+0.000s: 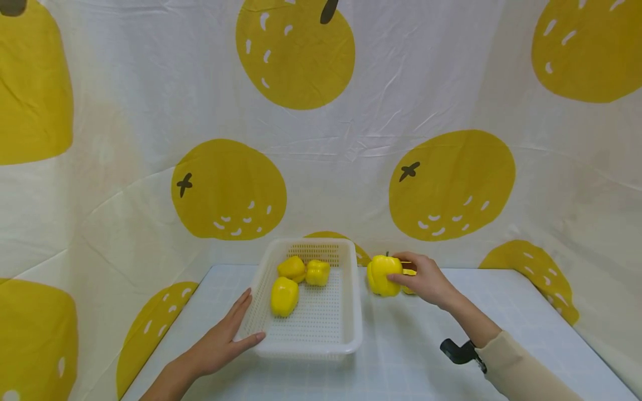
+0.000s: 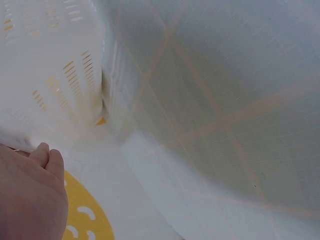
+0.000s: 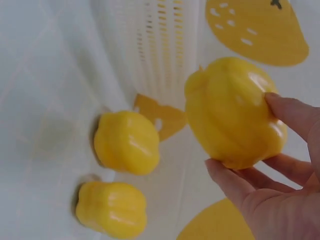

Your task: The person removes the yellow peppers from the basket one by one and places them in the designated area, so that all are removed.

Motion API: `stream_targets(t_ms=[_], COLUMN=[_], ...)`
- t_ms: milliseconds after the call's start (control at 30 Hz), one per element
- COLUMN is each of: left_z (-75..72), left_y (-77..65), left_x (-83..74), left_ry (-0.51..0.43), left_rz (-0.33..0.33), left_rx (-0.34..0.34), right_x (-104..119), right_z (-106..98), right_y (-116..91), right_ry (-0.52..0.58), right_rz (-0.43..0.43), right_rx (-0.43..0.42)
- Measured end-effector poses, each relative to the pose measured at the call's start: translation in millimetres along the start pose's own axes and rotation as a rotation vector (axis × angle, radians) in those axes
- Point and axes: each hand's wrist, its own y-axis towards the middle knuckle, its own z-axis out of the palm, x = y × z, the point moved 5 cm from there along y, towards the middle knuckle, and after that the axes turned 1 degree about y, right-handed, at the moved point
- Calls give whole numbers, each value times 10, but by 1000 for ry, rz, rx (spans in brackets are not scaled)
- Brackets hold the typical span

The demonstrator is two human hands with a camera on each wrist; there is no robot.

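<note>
My right hand [image 1: 423, 278] pinches a yellow bell pepper [image 1: 383, 275] between thumb and fingers, to the right of the basket. In the right wrist view this pepper [image 3: 235, 112] is held up over two other yellow bell peppers, one nearer the basket [image 3: 127, 142] and one farther off [image 3: 112, 209]. The white perforated basket [image 1: 346, 350] has three yellow bell peppers inside, among them a front one [image 1: 284, 297]. My left hand [image 1: 220, 340] rests on the basket's left rim, fingers stretched along it and thumb over the front corner.
The table [image 1: 411, 362] has a pale checked cover. Behind and beside it hangs a white cloth [image 1: 346, 184] printed with large yellow fruit. A black device [image 1: 461, 352] is strapped at the right wrist, by the beige sleeve [image 1: 521, 370].
</note>
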Motion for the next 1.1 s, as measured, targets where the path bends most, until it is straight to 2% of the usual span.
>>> stream_targets(t_ms=[467,800,1100], left_z=[20,12,18], left_y=[-2,-7,-2], left_x=[50,62,48], left_ry=[12,22,13], left_rz=[1,8,6], left_rx=[-11,-19,-14], right_x=[-396,-725,-1083], right_z=[-492,-720,-815], right_y=[-101,-140,-161], right_ry=[-164,-176,-160], right_rz=[48,88,132], right_rx=[-78,-76,-74])
